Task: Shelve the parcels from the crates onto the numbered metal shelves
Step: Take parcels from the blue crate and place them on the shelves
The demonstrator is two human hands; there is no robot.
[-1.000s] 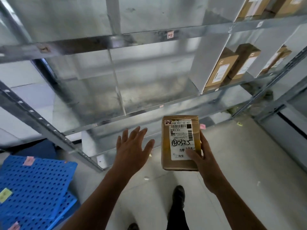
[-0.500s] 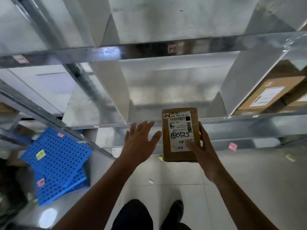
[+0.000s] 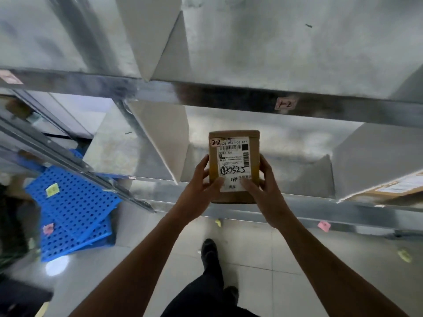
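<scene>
1. An open bay of the metal shelf (image 3: 297, 143) is being shown behind the parcel (image 3: 234, 156), bounded by a slanted divider (image 3: 160, 138) to the parcel's left and another divider (image 3: 366, 161) to its right. Open room is being left on both sides of the parcel.
2. The bay's front edge beam (image 3: 309, 210) is being crossed just below the parcel's lower edge; whether the two are touching cannot be told.
3. A cardboard box (image 3: 398, 189) is being seen well right of the parcel, past the right divider. Blue perforated crates (image 3: 75, 202) are lying on the floor well to the parcel's lower left.
4. A tag (image 3: 286, 103) reading "1-2" is being displayed on the beam above the parcel.
5. On the parcel's white label, "2-2" is being shown handwritten at the upper left corner, with printed "028 P021-00 A37", barcodes, and handwritten "0325" lower down.
6. The parcel is being gripped upright, label toward the camera, by the left hand (image 3: 201, 186) and the right hand (image 3: 266, 186). Both thumbs are being pressed on the label's lower edge, fingers curled round the sides, arms extended forward.
</scene>
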